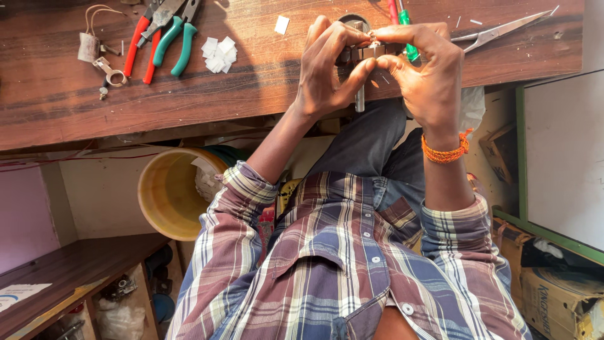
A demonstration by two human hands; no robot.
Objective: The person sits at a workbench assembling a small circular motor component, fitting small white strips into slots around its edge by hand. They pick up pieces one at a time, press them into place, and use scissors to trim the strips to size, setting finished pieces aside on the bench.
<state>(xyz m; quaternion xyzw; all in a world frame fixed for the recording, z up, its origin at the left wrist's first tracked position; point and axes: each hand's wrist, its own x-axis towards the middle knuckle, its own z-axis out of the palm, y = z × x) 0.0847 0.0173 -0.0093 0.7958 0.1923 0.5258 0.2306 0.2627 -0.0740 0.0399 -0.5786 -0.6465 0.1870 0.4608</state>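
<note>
Both hands, left [327,69] & right [425,72], pinch tiny metal piece [372,39] w/ fingers; piece mostly hidden, shape unclear.

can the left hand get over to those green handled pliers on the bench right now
Probably not right away: the left hand is pinching a small metal piece together with the right hand. The bench path to the green pliers looks open.

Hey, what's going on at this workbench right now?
A person in a plaid shirt works at a wooden bench. The left hand and right hand together pinch a tiny metal piece above a small metal post at the bench edge. Pliers, white paper squares and scissors lie nearby.
</note>
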